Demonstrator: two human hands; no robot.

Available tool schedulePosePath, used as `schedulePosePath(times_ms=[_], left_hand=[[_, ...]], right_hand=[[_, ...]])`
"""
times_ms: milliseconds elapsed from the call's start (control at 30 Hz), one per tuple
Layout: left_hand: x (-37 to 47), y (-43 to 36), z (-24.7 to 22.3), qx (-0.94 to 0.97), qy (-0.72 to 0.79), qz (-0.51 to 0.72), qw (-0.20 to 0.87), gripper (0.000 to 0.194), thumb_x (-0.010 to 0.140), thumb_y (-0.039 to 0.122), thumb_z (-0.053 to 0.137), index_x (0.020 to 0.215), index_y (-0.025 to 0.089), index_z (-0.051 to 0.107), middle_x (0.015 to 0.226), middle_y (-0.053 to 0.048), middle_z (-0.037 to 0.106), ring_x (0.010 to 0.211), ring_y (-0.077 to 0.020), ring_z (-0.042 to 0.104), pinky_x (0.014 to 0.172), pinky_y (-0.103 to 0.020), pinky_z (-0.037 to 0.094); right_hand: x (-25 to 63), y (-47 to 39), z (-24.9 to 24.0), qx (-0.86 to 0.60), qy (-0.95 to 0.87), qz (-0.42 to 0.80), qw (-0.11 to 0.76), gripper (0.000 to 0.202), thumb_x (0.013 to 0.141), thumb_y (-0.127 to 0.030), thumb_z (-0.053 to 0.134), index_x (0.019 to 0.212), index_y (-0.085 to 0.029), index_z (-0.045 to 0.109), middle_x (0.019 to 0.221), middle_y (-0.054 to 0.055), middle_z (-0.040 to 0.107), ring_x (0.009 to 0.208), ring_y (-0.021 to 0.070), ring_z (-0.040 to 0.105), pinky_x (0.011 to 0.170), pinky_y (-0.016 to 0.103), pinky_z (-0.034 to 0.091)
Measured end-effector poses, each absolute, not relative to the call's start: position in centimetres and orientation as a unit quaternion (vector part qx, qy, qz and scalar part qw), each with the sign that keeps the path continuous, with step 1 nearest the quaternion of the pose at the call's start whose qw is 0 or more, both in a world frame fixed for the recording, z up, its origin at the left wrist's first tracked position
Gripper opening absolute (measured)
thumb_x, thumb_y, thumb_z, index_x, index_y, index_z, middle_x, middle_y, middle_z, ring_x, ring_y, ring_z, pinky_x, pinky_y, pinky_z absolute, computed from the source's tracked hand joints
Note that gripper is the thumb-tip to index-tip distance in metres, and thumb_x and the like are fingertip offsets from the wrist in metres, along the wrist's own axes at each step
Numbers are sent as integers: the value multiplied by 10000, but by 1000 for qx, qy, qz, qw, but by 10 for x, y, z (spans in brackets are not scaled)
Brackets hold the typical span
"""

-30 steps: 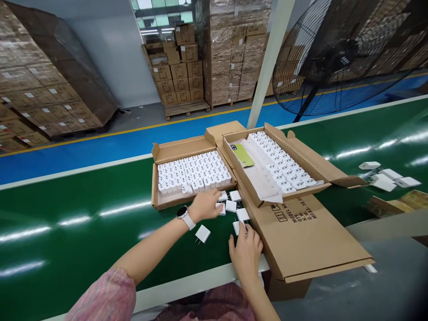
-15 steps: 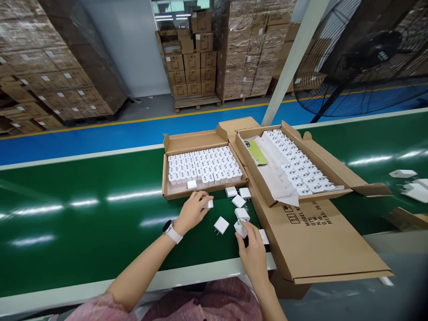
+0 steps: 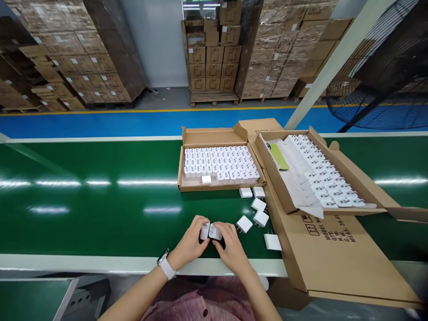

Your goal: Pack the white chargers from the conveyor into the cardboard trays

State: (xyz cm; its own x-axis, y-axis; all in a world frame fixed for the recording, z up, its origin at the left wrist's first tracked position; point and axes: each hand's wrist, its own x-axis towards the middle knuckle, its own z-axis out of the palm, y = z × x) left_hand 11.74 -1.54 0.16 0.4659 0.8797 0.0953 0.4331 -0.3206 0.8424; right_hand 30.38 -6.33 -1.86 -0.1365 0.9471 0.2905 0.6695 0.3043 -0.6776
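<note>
Close to the belt's front edge, my left hand (image 3: 193, 240) pinches one white charger plug (image 3: 205, 231). Beside it my right hand (image 3: 230, 245) grips a second white charger (image 3: 215, 232), and the two chargers are side by side, seemingly touching. To the right on the green belt lie several loose chargers; the nearest is a white charger (image 3: 244, 224) with its prongs showing. Beyond my hands an open cardboard box (image 3: 179, 180) holds rows of chargers standing upright. One white charger (image 3: 206, 179) lies on its side in the gap along its front.
A larger open carton (image 3: 290, 205) at the right holds rows of chargers, paper lining and a yellow-green phone (image 3: 277, 156). Its long flap (image 3: 334, 263) reaches over the belt's front edge. A white post (image 3: 337, 67) and a large fan (image 3: 377, 80) stand behind.
My right hand has moved left with a charger from the loose group, and my left hand has come nearer the front edge. Both chargers are now together. The view has shifted.
</note>
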Motion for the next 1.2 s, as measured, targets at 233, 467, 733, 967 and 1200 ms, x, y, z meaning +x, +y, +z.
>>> schedulePosePath(times_ms=[233,467,733,967,1200], left_hand=[[106,-18,-5,770,460,212,389,463,785,82,748,1188,259,606,1283,-66,571,1192,-274,604,1051,-427,506],[118,-3,-6,781,458,173,388,392,780,227,847,1080,234,595,1166,-35,658,996,-238,674,872,-360,538],[149,6,0,835,426,118,328,360,838,309,812,1169,278,673,1197,-7,733,1007,-245,721,845,-339,534],[129,10,8,809,403,150,402,443,742,418,904,1095,255,692,1071,-15,735,940,-231,712,790,-302,522],[112,13,8,796,409,165,415,438,795,461,869,1109,239,660,1079,-38,719,967,-237,692,791,-307,516]], right_hand=[[377,-60,-19,-656,-745,9,117,839,665,148,426,1354,-270,657,1490,64,586,1315,375,471,1003,555,446],[393,-52,-19,-605,-756,151,200,411,927,-137,557,1272,-308,700,1330,58,681,1085,300,594,918,494,534],[375,-59,-9,-597,-725,263,221,373,926,-273,588,1292,-297,658,1215,60,720,956,260,679,818,412,571],[356,-49,-15,-569,-740,281,222,444,809,-262,738,1248,-314,691,1138,38,753,967,276,647,790,397,566],[331,-36,-22,-537,-689,381,301,301,850,-283,720,1149,-265,750,1177,68,755,1091,306,592,956,505,551]])
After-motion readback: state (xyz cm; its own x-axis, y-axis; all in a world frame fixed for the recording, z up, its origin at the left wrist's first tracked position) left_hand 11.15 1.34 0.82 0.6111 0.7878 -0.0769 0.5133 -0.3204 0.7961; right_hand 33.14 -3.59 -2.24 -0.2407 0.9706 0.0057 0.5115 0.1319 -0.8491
